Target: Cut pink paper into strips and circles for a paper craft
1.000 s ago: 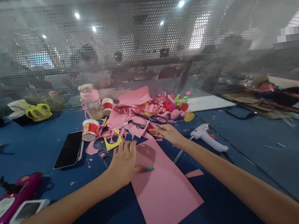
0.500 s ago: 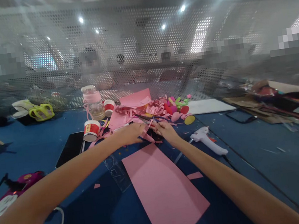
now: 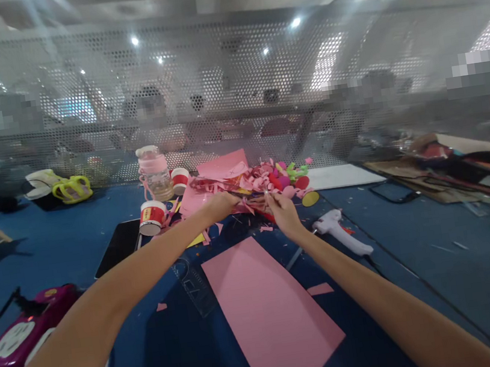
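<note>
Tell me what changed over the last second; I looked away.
The left hand lifted off the pink sheet and reached forward into the pile of pink scraps, beside the right hand, which rose slightly. What either grips is unclear. Glue gun and paper cup stayed put.

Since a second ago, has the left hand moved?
Yes. The left hand left the pink sheet and went forward to the scrap pile.

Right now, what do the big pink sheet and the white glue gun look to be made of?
The big pink sheet looks like matte craft paper or thin foam: flat, straight-edged, no gloss. The white glue gun seems to be smooth moulded plastic, faintly shiny. Neither of the hands touches them.
</note>
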Tool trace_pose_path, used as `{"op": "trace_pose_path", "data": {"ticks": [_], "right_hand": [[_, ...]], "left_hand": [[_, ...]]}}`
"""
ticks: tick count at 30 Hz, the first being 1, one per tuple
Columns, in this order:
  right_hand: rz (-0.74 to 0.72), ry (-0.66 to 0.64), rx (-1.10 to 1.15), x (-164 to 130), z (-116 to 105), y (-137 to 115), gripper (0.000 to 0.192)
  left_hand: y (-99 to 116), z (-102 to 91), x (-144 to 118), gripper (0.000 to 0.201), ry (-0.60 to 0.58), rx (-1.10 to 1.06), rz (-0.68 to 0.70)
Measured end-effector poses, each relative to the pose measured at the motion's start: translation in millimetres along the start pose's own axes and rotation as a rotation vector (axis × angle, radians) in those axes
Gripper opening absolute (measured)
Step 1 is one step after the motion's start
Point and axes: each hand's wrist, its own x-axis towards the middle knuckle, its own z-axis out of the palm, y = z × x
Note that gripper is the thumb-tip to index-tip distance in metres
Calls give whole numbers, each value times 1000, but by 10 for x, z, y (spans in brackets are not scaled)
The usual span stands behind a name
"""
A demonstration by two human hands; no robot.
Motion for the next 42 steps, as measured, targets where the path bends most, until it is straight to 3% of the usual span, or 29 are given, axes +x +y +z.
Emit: {"op": "trace_pose_path", "data": {"ticks": [6,11,16,19,22,25,29,37,42], "right_hand": [[-42,124,-14,-180,-93,-60,36],[-39,143,-107,-273,-134,-99,37],[-38,-29,-207,-338,-178,-118,38],[-67,-198,-278,-409,-193,-172,36],[-146,-349,-469,-471,-175,-250,33],[-197,-390,-650,-497,-139,-298,33],[-171,-406,-693,-511,-133,-278,32],[-22,-363,-458,-642,-275,-296,36],[146,-504,-471,-709,-411,-299,36]], "left_hand": [[-89,-167,10,37,126,17,-144],[-109,-125,38,32,62,-72,-131],[18,-127,-193,49,0,-178,-139],[241,-110,-578,77,-78,-270,-138],[474,-37,-939,110,-166,-216,-212],[597,25,-1113,121,-164,-176,-276],[572,15,-1142,111,-220,-274,-313],[463,-132,-1242,76,-173,-377,-446],[534,-236,-1305,78,-184,-405,-491]]}}
